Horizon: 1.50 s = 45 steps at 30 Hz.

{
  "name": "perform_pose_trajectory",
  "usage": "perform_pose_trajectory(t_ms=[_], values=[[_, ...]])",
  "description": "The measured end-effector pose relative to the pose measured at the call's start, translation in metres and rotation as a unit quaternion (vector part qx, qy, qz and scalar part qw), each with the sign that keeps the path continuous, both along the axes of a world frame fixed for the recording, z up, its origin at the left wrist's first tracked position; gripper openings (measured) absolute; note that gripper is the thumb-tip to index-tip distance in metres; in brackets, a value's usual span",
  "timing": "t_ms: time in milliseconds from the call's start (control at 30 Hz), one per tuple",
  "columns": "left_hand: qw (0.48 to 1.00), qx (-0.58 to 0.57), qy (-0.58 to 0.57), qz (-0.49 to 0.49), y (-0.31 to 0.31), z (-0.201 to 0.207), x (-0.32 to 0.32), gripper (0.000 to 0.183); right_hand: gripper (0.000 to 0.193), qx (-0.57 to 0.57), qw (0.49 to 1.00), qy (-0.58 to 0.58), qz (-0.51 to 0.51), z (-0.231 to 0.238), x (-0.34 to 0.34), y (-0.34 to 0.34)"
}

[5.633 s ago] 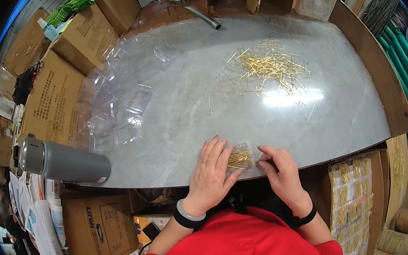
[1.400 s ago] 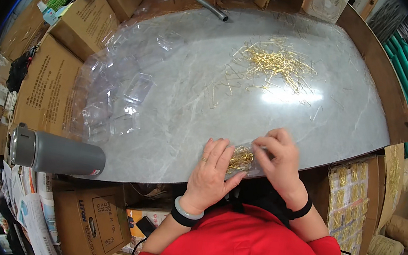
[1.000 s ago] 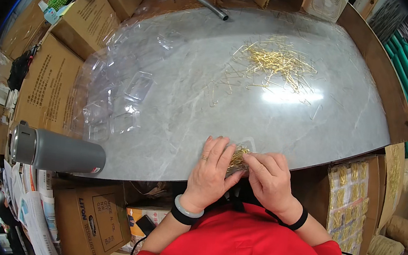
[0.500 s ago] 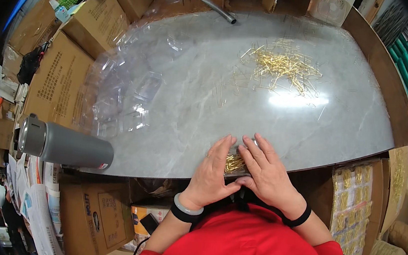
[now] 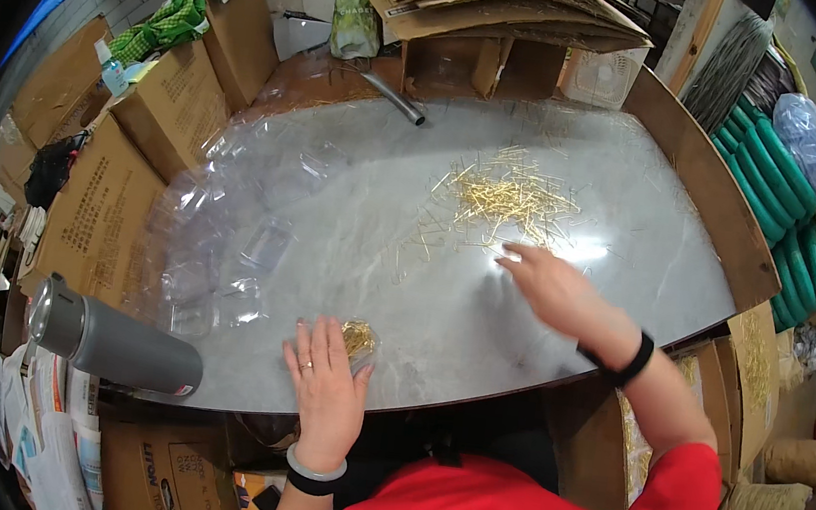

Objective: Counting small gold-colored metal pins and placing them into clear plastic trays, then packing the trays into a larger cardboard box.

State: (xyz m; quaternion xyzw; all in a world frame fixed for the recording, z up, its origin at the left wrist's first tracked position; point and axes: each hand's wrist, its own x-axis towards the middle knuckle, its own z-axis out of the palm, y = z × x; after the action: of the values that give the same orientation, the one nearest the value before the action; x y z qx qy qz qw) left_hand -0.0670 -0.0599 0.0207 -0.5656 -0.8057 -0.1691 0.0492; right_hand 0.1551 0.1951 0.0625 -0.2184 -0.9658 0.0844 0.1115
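Observation:
My left hand (image 5: pixel 328 387) lies on the grey table with its fingers stretched out. Against its index finger and thumb sits a small clear plastic box (image 5: pixel 365 355) filled with thin gold-coloured metal hooks (image 5: pixel 357 335). Farther off, my right hand (image 5: pixel 560 291) hovers over the table just short of a loose pile of the same gold hooks (image 5: pixel 510 201). Its thumb and fingers are apart and nothing shows between them; the hand is slightly blurred. Several empty clear plastic boxes (image 5: pixel 263 244) lie jumbled on the left side of the table.
A grey bottle (image 5: pixel 131 344) lies on its side at the near left edge. A metal tube (image 5: pixel 395 99) rests at the back. Cardboard boxes (image 5: pixel 97 204) line the left, and a brown board (image 5: pixel 707 188) walls the right edge. Green coils (image 5: pixel 769 175) stand beyond it.
Both hands were together around the filled box at the near edge. The left hand and box have moved left; the right hand has let go and reached forward toward the pile. The view has tilted upward.

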Motion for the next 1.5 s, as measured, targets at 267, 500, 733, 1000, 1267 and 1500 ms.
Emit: perform_pose_trajectory(t_ms=[267, 500, 733, 1000, 1267, 1500], values=[[0.992, 0.077, -0.067, -0.081, 0.008, 0.002, 0.024, 0.071, 0.031, 0.097, 0.989, -0.112, 0.008, -0.017, -0.073, 0.082], [0.982, 0.139, -0.036, -0.126, 0.021, -0.016, 0.023, 0.049, 0.044, 0.026, 0.992, -0.118, -0.021, -0.005, -0.092, 0.087], [0.985, 0.141, -0.010, -0.095, 0.028, -0.018, 0.027, 0.045, 0.052, -0.036, 0.991, -0.117, -0.047, -0.005, -0.069, 0.114], [0.987, 0.130, -0.002, -0.095, 0.024, -0.018, 0.025, 0.043, 0.053, -0.136, 0.979, -0.043, -0.148, 0.008, 0.010, 0.147], [0.975, 0.182, 0.020, -0.124, 0.019, -0.015, 0.036, 0.038, 0.073, -0.036, 0.988, -0.145, -0.037, -0.036, 0.042, 0.024], [0.946, 0.154, -0.094, -0.270, 0.043, -0.020, 0.051, 0.047, 0.054, 0.001, 0.990, -0.043, 0.134, -0.003, -0.014, 0.009]])
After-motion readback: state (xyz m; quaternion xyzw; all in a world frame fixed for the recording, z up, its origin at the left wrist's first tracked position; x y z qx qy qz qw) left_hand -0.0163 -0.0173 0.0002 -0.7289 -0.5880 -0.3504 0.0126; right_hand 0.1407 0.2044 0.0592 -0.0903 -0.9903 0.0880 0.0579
